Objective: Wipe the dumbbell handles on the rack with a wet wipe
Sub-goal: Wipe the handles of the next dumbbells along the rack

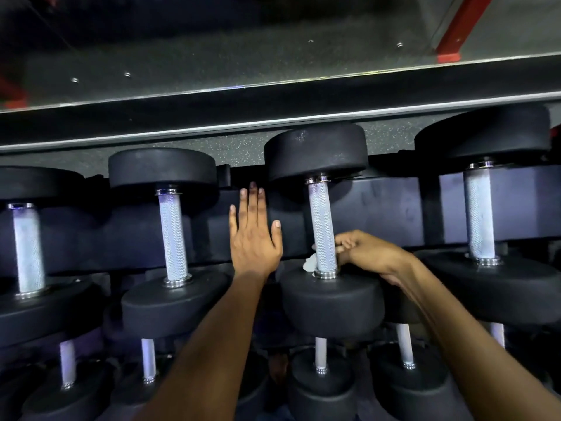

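Currently we're mid-wipe on the third handle [322, 226] of the top row. Our right hand [364, 253] comes in from 4 o'clock, fingers curled round the low end of that handle, with the wipe [310, 262] pinched against the knurling. White bits of it stick out at 9 o'clock of the grip, just above the near collar. Most of the wipe is hidden under the fingers, so we can't tell how much wraps round.

Our left hand [255, 235] is flat, fingers straight and spread, between the second handle [173, 235] and the third. It looks to rest on the rack [394, 208], likely a brace while the right works; actual contact we can't confirm.

Dumbbells lie with handles running 12 to 6, so the stroke probably goes along the bar toward 12. Handles at far left [27, 250] and far right [481, 214], plus the lower row [320, 354], show no sign either way of being done. We'd judge the task partway through.
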Action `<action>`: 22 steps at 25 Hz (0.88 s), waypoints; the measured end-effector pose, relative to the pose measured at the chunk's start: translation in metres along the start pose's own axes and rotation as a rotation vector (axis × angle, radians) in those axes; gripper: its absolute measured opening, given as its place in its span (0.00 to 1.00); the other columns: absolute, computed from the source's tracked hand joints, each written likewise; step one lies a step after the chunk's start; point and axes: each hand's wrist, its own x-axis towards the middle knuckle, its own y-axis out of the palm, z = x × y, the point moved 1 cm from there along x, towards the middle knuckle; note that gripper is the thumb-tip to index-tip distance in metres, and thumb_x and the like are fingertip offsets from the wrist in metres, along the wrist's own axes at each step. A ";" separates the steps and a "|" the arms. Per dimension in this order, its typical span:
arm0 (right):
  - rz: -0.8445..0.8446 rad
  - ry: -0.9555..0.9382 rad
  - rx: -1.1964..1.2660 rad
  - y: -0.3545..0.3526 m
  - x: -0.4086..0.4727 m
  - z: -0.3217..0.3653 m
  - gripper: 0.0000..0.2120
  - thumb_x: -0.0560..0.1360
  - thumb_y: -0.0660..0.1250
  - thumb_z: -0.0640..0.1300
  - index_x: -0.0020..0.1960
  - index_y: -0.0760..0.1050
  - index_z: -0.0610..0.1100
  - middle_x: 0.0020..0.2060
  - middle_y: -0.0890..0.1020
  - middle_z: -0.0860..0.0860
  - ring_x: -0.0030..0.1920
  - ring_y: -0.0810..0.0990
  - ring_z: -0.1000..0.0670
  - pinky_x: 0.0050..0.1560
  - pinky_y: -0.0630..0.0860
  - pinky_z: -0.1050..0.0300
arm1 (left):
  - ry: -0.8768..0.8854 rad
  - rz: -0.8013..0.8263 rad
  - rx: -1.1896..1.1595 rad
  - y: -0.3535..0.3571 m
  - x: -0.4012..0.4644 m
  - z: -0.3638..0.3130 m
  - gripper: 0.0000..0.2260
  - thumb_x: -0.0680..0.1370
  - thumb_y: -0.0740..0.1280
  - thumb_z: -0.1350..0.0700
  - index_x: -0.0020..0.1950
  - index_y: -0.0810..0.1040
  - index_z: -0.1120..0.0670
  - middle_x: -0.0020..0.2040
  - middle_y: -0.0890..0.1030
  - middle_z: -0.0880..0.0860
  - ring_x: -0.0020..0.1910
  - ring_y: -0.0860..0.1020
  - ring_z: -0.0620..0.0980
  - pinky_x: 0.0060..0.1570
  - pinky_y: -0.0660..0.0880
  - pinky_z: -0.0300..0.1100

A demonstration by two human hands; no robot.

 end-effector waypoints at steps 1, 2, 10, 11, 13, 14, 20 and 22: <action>-0.004 -0.009 -0.064 -0.002 -0.002 0.000 0.14 0.72 0.60 0.28 0.51 0.80 0.37 0.48 0.84 0.42 0.49 0.81 0.47 0.60 0.74 0.46 | 0.003 0.002 0.003 0.000 0.000 0.000 0.29 0.79 0.52 0.50 0.78 0.57 0.61 0.79 0.56 0.57 0.78 0.51 0.54 0.76 0.45 0.51; -0.022 -0.002 -0.109 -0.004 -0.003 -0.003 0.14 0.72 0.59 0.30 0.50 0.81 0.40 0.47 0.85 0.45 0.49 0.81 0.48 0.58 0.75 0.48 | 0.007 0.002 0.008 0.000 0.000 0.001 0.29 0.79 0.52 0.50 0.78 0.57 0.61 0.79 0.56 0.57 0.78 0.51 0.54 0.76 0.45 0.51; 0.072 0.013 -0.076 -0.003 -0.015 -0.002 0.15 0.63 0.64 0.40 0.49 0.79 0.40 0.47 0.83 0.41 0.48 0.81 0.42 0.52 0.74 0.52 | 0.011 0.005 0.013 0.001 0.000 0.000 0.29 0.79 0.51 0.49 0.78 0.56 0.61 0.79 0.55 0.57 0.78 0.50 0.53 0.76 0.43 0.50; 0.070 0.018 -0.112 -0.002 -0.016 -0.003 0.14 0.65 0.67 0.42 0.49 0.79 0.41 0.46 0.84 0.42 0.47 0.81 0.44 0.52 0.75 0.53 | 0.008 0.003 0.014 0.001 0.001 0.000 0.29 0.79 0.51 0.49 0.78 0.55 0.61 0.79 0.55 0.57 0.78 0.50 0.53 0.76 0.43 0.50; 0.034 0.059 -0.080 0.003 -0.018 0.000 0.13 0.68 0.73 0.46 0.50 0.79 0.41 0.46 0.84 0.46 0.50 0.82 0.46 0.55 0.76 0.51 | 0.003 0.005 0.009 0.001 0.000 0.000 0.29 0.79 0.51 0.49 0.78 0.56 0.61 0.79 0.55 0.57 0.78 0.50 0.53 0.76 0.44 0.51; -0.017 0.064 -0.111 0.006 -0.018 0.004 0.15 0.69 0.74 0.49 0.49 0.79 0.40 0.45 0.84 0.47 0.50 0.82 0.45 0.54 0.77 0.51 | 0.004 0.006 0.008 0.000 -0.001 -0.001 0.29 0.79 0.51 0.49 0.78 0.56 0.60 0.79 0.55 0.57 0.78 0.50 0.53 0.76 0.45 0.51; -0.174 -0.063 -0.919 0.041 -0.039 0.062 0.15 0.75 0.63 0.34 0.62 0.71 0.38 0.57 0.75 0.41 0.58 0.76 0.41 0.50 0.73 0.53 | 0.005 0.013 0.003 0.001 0.000 0.000 0.30 0.79 0.51 0.49 0.78 0.56 0.60 0.79 0.55 0.57 0.78 0.52 0.54 0.76 0.46 0.52; -0.072 -0.270 -0.925 0.043 -0.028 0.078 0.14 0.75 0.63 0.36 0.61 0.74 0.41 0.55 0.76 0.41 0.54 0.76 0.41 0.49 0.74 0.54 | 0.005 0.010 0.008 0.001 0.001 -0.001 0.30 0.79 0.50 0.48 0.78 0.56 0.61 0.78 0.57 0.58 0.78 0.54 0.55 0.75 0.49 0.53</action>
